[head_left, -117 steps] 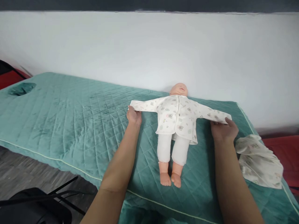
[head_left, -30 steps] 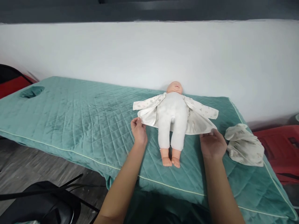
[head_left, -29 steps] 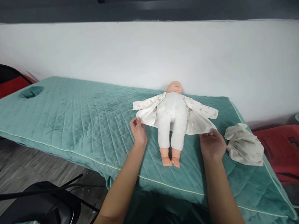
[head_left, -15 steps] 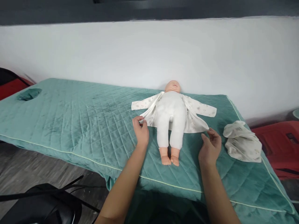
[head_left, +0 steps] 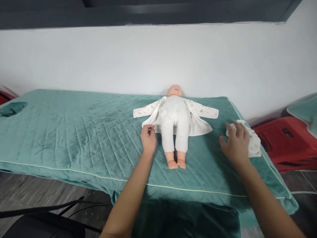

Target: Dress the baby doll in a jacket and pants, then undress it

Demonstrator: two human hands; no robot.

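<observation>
A shirt (head_left: 200, 127) is spread beneath a doll (head_left: 174, 110), one edge partly covered by the curled left hand (head_left: 149, 139), whose grip cannot be told. Bunched cloth (head_left: 255, 145) is partly hidden behind the splayed, empty right hand (head_left: 236, 143).

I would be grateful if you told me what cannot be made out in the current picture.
All in the head view:
White cloth bundle: partly hidden behind the right hand; contact is unclear.
Near corner of the jacket: partly covered by the left hand; a grip cannot be confirmed.
Doll: any arms are hidden by the jacket.
Hole: cut off by the left edge.
Jacket print: too small to identify.
</observation>
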